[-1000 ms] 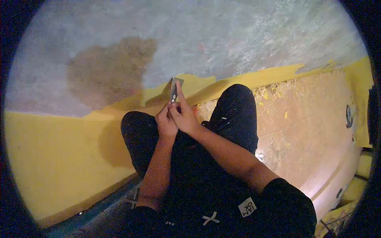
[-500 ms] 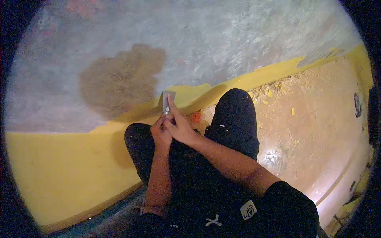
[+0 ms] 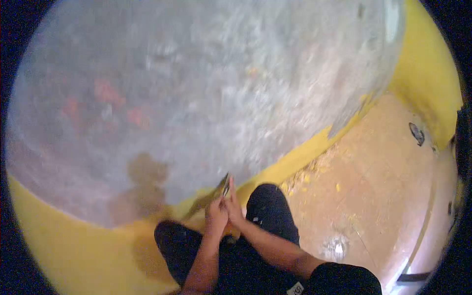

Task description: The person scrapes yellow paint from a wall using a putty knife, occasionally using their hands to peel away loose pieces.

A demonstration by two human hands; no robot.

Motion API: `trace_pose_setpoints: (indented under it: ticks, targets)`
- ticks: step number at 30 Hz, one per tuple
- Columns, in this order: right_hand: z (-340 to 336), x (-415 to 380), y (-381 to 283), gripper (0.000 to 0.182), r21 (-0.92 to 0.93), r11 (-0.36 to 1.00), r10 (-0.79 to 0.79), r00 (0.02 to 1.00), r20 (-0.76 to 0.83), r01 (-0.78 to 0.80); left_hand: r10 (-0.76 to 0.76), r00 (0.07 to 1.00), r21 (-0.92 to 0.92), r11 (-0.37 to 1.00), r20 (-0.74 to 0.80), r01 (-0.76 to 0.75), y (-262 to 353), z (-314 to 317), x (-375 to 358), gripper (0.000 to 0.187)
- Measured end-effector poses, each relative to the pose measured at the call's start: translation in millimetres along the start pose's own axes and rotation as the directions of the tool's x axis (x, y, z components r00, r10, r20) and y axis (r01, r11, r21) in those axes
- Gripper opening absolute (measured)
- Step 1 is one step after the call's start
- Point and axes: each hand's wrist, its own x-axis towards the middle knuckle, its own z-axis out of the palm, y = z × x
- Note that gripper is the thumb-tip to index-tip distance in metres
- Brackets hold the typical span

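Both hands are together in front of my knees, around a scraper (image 3: pixel 226 186) with a flat metal blade. My left hand (image 3: pixel 216 215) is closed at its lower end, where the handle is mostly hidden. Against it lies my right hand (image 3: pixel 234 210), closed about the scraper, with one finger stretched along the blade. The blade points up at the lower edge of the wall (image 3: pixel 196 108), which is grey and scraped bare above a yellow painted strip (image 3: pixel 275 172). Blur hides whether the blade touches the wall.
Yellow paint flakes (image 3: pixel 307 178) lie along the wall's foot on the tan floor (image 3: pixel 364 196). Yellow paint covers the wall's lower left (image 3: pixel 73 246) and the adjoining wall (image 3: pixel 432 73) at right. A dark object (image 3: pixel 417 134) lies on the floor near that corner.
The view has tilted up, showing more grey wall, and my hands and knees appear lower in it. The scraper blade has turned from nearly face-on to nearly edge-on. Both hands still hold it.
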Motion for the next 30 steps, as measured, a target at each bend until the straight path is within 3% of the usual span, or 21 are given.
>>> trace_pose_setpoints:
  ticks: [2,4,5,7,10,14,16,18,19,20,21,22,23,24,26,30]
  targets:
    - [0.1,-5.5,40.0,0.088,0.016,0.99,0.141,0.983,0.118,-0.144,0.025,1.0,0.061,0.998,0.011,-0.025,-4.7,-8.0,-3.1,0.028]
    - [8.2,-16.7,-3.2,0.086,0.048,0.974,0.211,0.968,0.138,-0.219,0.087,0.994,-0.004,0.996,-0.072,-0.087,-36.5,-1.2,-11.2,0.028]
    - [12.7,-21.9,7.7,0.086,0.037,0.98,0.192,0.974,0.12,-0.198,0.111,0.992,-0.018,0.993,-0.066,-0.113,-26.7,-10.2,-15.5,0.028]
    - [20.1,-24.1,16.6,0.084,0.015,1.0,-0.021,0.986,0.163,0.019,-0.023,0.999,-0.101,0.995,-0.023,0.021,-6.7,-30.3,-28.7,0.029]
    - [33.9,-28.9,28.5,0.085,-0.04,0.999,0.017,0.977,0.211,-0.009,-0.112,0.99,-0.302,0.95,-0.091,0.08,-24.2,-39.5,-37.3,0.03]
    - [62.7,-37.2,22.2,0.083,-0.075,0.997,-0.002,0.923,0.384,0.033,-0.133,0.984,-0.348,0.934,-0.117,0.084,-67.9,-57.7,-49.6,0.03]
    - [80.2,-47.8,13.8,0.082,-0.155,0.986,0.019,0.893,0.45,0.057,-0.476,0.879,-0.754,0.562,0.043,0.341,-77.0,-69.4,-81.3,0.034]
    - [98.9,-67.0,-0.9,0.08,-0.245,0.969,0.081,0.872,0.483,0.045,-0.336,0.932,-0.493,0.839,-0.137,0.23,-94.9,-83.7,-98.4,0.04]
    - [109.6,-75.7,-8.5,0.079,-0.264,0.964,0.14,0.872,0.469,-0.013,-0.255,0.952,-0.599,0.793,-0.167,0.107,-108.7,-81.8,-98.1,0.039]
    - [115.0,-83.1,-3.8,0.076,-0.362,0.931,0.2,0.883,0.424,-0.037,-0.337,0.941,-0.229,0.919,-0.037,0.32,-95.6,-106.6,-96.9,0.037]
    - [118.2,-85.3,2.4,0.075,-0.459,0.887,0.255,0.885,0.391,-0.053,-0.235,0.97,-0.24,0.947,-0.06,0.215,-81.7,-115.2,-96.5,0.038]
    - [118.1,-84.0,-6.0,0.074,-0.418,0.905,0.255,0.89,0.379,-0.082,-0.134,0.987,-0.25,0.962,-0.09,0.108,-73.2,-117.3,-97.9,0.04]
    - [118.7,-87.0,-15.8,0.073,-0.293,0.954,0.156,0.931,0.329,-0.056,-0.007,0.993,-0.462,0.886,-0.118,-0.048,-102.1,-100.0,-91.4,0.041]
    - [118.8,-83.4,-3.0,0.073,-0.221,0.97,-0.031,0.95,0.312,0.104,-0.082,0.996,-0.495,0.867,-0.032,0.056,-90.9,-104.6,-92.2,0.042]
    - [112.9,-81.4,-4.3,0.075,-0.171,0.984,0.112,0.929,0.353,-0.054,-0.116,0.984,-0.416,0.908,-0.135,0.05,-80.6,-99.5,-97.4,0.04]
    - [108.6,-77.6,-6.1,0.075,-0.167,0.983,0.131,0.926,0.354,-0.075,-0.108,0.979,-0.433,0.901,-0.17,0.025,-73.7,-94.7,-94.7,0.039]
